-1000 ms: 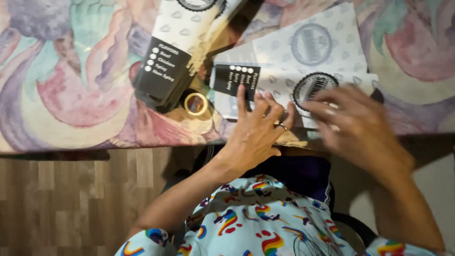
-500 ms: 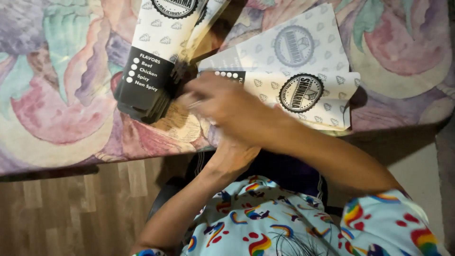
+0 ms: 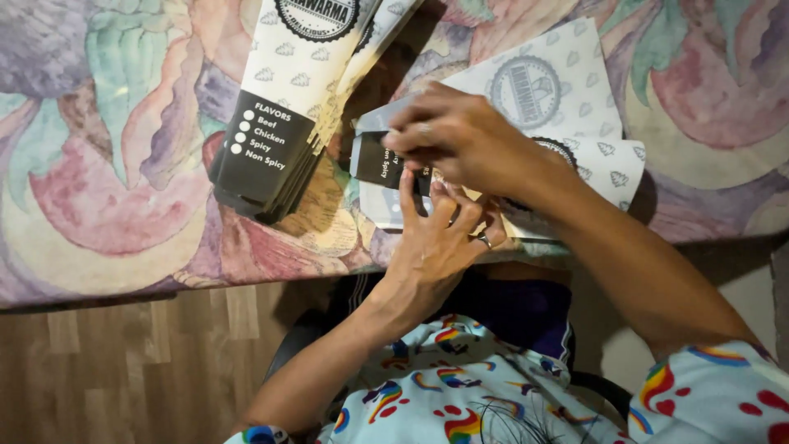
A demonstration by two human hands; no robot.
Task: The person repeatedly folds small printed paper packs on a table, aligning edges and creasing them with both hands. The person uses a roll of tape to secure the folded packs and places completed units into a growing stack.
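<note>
A white paper sleeve with a black end [image 3: 374,160] lies near the table's front edge, on top of other flat printed sleeves [image 3: 575,99]. My right hand [image 3: 460,136] reaches across it from the right, fingers closed and pinching at its black end. From below, my left hand [image 3: 436,238], a ring on one finger, holds the sleeve down with its fingertips. A tan strip [image 3: 468,196] shows between the two hands; what it is I cannot tell.
A thick stack of the same sleeves [image 3: 271,107] lies slanted to the left of my hands. The table is covered with a colourful patterned cloth [image 3: 107,164]. Its front edge runs just below my left hand, with wooden floor [image 3: 123,362] beyond.
My right hand has swung from the right side across to the left and come onto the sleeve's black end. A small tape roll seen beside the stack earlier is no longer in sight.
</note>
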